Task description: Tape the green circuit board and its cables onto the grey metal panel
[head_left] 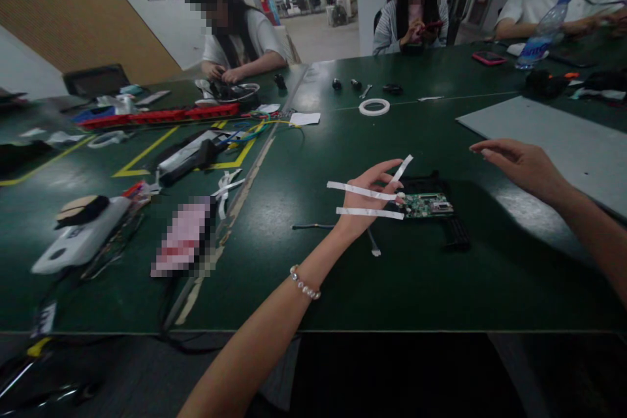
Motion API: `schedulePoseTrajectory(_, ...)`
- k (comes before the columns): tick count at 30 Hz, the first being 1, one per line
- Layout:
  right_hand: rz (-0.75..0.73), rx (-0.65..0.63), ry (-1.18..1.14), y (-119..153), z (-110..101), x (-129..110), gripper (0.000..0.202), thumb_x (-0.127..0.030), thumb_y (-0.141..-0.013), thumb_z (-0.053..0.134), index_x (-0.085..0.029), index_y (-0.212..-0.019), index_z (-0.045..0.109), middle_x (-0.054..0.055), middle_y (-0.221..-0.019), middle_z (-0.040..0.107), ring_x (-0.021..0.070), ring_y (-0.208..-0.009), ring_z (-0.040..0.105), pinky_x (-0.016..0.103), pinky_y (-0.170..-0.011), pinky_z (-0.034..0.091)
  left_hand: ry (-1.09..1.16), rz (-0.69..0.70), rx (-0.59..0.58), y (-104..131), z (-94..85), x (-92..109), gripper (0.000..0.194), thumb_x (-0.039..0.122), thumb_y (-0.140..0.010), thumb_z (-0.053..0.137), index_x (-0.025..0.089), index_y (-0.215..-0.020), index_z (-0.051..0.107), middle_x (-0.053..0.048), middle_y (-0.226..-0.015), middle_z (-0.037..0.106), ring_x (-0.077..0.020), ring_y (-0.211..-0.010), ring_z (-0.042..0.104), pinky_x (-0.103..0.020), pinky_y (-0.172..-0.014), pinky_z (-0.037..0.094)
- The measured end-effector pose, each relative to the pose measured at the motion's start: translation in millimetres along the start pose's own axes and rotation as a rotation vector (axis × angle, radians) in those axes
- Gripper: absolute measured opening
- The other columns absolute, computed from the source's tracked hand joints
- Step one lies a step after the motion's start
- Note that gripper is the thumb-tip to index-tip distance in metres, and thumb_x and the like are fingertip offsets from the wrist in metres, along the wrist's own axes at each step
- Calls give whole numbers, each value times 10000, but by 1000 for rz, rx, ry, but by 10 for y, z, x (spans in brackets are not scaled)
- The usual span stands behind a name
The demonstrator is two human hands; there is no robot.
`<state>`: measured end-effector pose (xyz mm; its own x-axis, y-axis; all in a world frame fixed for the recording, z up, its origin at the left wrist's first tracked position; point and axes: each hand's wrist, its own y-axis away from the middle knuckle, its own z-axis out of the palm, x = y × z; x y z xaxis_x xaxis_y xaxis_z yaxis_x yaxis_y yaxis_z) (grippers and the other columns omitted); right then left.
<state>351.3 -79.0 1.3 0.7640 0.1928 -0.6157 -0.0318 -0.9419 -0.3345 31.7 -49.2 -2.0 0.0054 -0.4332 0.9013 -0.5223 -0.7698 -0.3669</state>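
Left hand (362, 202) and right hand (526, 168) over a green table (490, 294). Two white strips, an upper strip (361, 191) and a lower strip (369, 213), lie across the back of the left hand; a third strip (403, 170) stands at its fingertips, though whether it is pinched or merely adheres cannot be told. Just to the right of this hand is a green circuit board (422, 206), set over a black frame (456, 235) that rests on the table; contact with the fingers is unclear. A thin dark cable (313, 226) emerges to the left of the left hand. The right hand is raised with fingers extended, thumb slightly apart, grasping nothing visible, near a grey panel (543, 137). Farther back, a white ring (374, 112) lies flat.
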Motion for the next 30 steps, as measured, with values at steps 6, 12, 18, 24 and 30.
schedulePoseTrajectory(6,-5,-69,-23,19,61,-75,354,-443,-900,490,-240,-1144,646,32,-1138,651,175,-1015,603,319,-896,456,138,-94,-114,24,9,-47,355,302,-902,549,164,-1228,567,-91,-1016,693,-154,-804,708,-313,-749,610)
schedulePoseTrajectory(12,-27,-11,112,12,-15,-43,346,-441,-898,481,-242,-1109,669,20,-1081,675,160,-884,627,281,-768,469,236,-140,-277,39,6,38,194,223,-874,561,112,-992,667,-73,-856,689,-145,-729,702,-292,-680,608)
schedulePoseTrajectory(18,-7,79,396,-49,-211,391,386,-427,-910,431,-205,-1133,653,72,-1128,659,198,-894,629,314,-831,458,201,-120,-306,44,-2,55,187,242,-858,580,136,-981,673,-55,-780,687,-156,-707,705,-296,-640,604)
schedulePoseTrajectory(24,236,-105,745,-42,-213,1091,668,-580,-892,352,-129,-1376,442,234,-1333,473,396,-1234,397,568,-955,342,95,-65,-103,-8,-37,-81,259,298,-917,496,154,-1086,629,-100,-1037,687,-156,-825,707,-326,-752,596)
schedulePoseTrajectory(30,400,-182,694,-6,-156,1376,699,-662,-878,241,-210,-1390,392,243,-1347,421,440,-1179,395,659,-838,331,-155,64,-8,-36,-86,-241,489,345,-874,581,202,-1324,453,-134,-1327,535,-242,-1184,565,-458,-1011,467)
